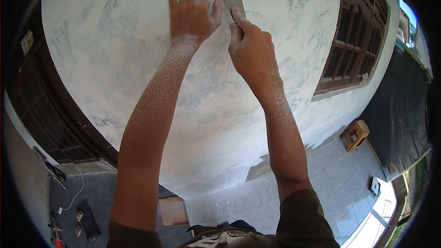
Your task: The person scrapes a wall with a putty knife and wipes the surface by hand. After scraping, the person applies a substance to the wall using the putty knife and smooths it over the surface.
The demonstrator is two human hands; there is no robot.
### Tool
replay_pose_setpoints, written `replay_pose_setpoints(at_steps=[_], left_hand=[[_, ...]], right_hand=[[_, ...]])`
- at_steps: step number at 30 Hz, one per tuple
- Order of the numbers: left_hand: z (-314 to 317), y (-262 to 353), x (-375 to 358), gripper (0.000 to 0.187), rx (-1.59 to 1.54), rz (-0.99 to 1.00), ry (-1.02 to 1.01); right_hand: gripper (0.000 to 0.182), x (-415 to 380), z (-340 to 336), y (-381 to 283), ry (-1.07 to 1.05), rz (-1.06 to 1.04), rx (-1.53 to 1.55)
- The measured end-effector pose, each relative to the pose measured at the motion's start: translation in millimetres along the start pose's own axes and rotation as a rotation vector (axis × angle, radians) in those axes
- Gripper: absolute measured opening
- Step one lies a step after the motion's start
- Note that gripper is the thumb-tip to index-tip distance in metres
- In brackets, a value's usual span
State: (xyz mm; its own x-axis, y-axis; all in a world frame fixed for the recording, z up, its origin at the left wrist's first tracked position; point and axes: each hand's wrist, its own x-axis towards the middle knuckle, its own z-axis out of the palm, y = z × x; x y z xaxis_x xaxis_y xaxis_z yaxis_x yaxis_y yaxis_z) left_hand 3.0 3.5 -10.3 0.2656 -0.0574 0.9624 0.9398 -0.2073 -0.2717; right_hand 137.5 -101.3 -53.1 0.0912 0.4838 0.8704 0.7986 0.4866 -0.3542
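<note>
My left hand (192, 10) lies flat against the white plastered wall (138, 64), fingers spread, high up. Just to its right, my right hand (250, 48) grips a metal scraper (233, 0), its index finger pressed along the blade. The blade rests on the wall beside my left thumb. Both forearms are dusted with white powder.
A dark wooden window (356, 41) is set in the wall on the right, another dark frame (43, 115) on the left. A small wooden stool (355, 134) stands on the grey tiled floor (330, 179). Sandals (85, 220) and a cable lie lower left; a wooden board (173, 211) lies below me.
</note>
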Motion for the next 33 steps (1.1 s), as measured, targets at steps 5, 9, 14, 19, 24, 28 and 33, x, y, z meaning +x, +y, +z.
replay_pose_setpoints(at_steps=[5, 9, 14, 19, 24, 28, 33], left_hand=[[0.6, -1.3, -0.3, 0.058, -0.001, 0.007, -0.010], [1.6, -1.8, -0.8, 0.058, -0.016, 0.012, 0.004], [-0.8, -1.2, 0.2, 0.058, 0.009, 0.015, -0.010], [3.4, -2.8, -0.6, 0.058, 0.009, 0.013, 0.001], [1.0, -1.8, -0.8, 0.058, 0.003, 0.013, -0.009], [0.4, -1.6, 0.1, 0.059, 0.009, 0.008, -0.013], [-0.3, -1.7, -0.4, 0.059, -0.006, 0.006, -0.020]], right_hand=[[0.038, 14.3, -7.3, -4.3, -0.034, 0.032, 0.031], [0.038, -1.1, -4.3, -0.3, -0.069, 0.060, 0.029], [0.037, 19.0, -8.8, -12.1, -0.014, 0.097, 0.085], [0.036, -0.1, 2.8, 1.3, 0.007, 0.049, 0.032], [0.038, 18.9, -6.6, -7.1, 0.002, 0.032, 0.053], [0.038, 5.3, -4.7, -3.9, -0.027, 0.049, 0.037], [0.037, 14.5, -4.1, -7.8, 0.017, -0.003, 0.071]])
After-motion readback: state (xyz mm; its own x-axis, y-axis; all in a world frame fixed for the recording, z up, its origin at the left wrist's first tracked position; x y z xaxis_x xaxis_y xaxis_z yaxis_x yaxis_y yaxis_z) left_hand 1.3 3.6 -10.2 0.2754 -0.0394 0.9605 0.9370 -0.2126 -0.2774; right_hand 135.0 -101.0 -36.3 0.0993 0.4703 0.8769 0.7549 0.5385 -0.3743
